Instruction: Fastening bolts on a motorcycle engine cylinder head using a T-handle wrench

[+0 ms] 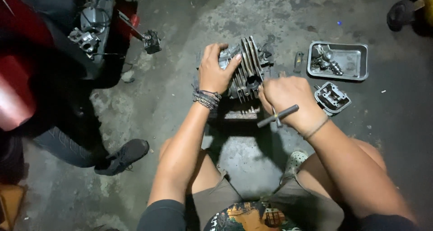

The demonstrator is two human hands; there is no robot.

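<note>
Your left hand clamps the top of a grey finned engine cylinder, while your right hand, just beside it, grips a T-handle wrench. The cylinder's dull metal fins stand upright between your hands. Beyond your right hand, on stained concrete floor, sit a cylinder head cover and a metal tray of parts.

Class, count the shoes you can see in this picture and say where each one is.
2. A dark lace-up shoe rests on the concrete floor at lower left, on another person's foot. A pale perforated clog sits beneath the right arm. Others may be hidden.
</note>
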